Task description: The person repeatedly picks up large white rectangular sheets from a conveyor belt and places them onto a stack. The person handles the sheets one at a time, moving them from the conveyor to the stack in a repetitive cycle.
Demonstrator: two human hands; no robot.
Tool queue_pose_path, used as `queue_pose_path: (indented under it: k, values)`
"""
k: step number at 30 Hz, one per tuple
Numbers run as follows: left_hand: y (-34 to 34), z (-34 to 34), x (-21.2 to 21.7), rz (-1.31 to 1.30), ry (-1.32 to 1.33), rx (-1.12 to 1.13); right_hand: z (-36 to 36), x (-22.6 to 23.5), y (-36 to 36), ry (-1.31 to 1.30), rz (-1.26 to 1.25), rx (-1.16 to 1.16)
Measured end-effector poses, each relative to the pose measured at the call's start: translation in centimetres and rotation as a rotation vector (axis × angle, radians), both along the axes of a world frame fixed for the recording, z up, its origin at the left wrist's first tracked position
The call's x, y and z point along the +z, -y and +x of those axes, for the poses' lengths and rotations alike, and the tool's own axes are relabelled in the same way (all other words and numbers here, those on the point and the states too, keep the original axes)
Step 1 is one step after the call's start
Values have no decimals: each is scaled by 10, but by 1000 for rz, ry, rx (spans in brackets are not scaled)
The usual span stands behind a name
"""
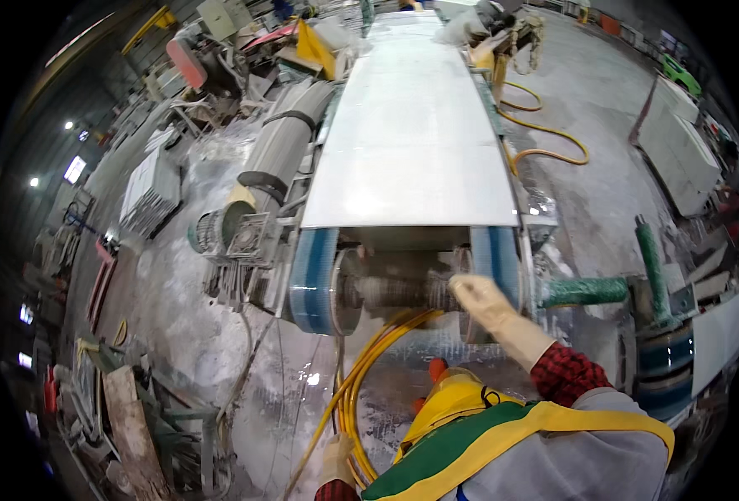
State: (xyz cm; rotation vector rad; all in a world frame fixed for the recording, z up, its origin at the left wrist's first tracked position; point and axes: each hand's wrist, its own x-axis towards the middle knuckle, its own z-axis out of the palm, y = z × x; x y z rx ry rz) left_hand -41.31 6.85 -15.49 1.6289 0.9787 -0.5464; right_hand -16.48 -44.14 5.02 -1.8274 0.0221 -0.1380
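Underfoot: wet grey workshop floor (219, 334), streaked with pale stone slurry and puddles.
Room: a large, dim industrial hall, with lamps on the far left wall and machinery and scrap along the left side.
Conveyor: a long machine bed runs away from the person, carrying a white stone slab (411, 125) that lies flat and ends just above the near roller.
Belt: blue belt (313, 280) wraps down around both sides of the machine's near end.
Roller: a dusty grey roller (394, 292) lies crosswise between the belt sides, under the slab's near edge.
Right hand: the right hand (482, 301), in a pale work glove, reaches forward from a red checked sleeve with the arm stretched out; its fingers are loosely curled against the roller's right end, though I cannot tell if they grip it.
Left hand: the left hand (336, 459), also gloved, hangs low by the lower edge, closed around the yellow hoses (361, 367).
Hoses: the bundle curves up from the left hand toward the roller's underside.
Right side: green ribbed rollers (587, 290) stand just right of the belt; more white slabs (678, 150) lean further off.
Clothing: a yellow and green vest over grey fills the lower foreground.
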Motion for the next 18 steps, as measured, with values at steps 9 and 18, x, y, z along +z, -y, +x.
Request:
queue_pose_path:
  k: [9, 18]
  values:
    - [-1, 111, 56, 331, 228, -539, 130, -40, 119, 283, -958, -313]
    - [63, 302, 186, 485, 909, -467, 125, -66, 123, 364, -1019, -441]
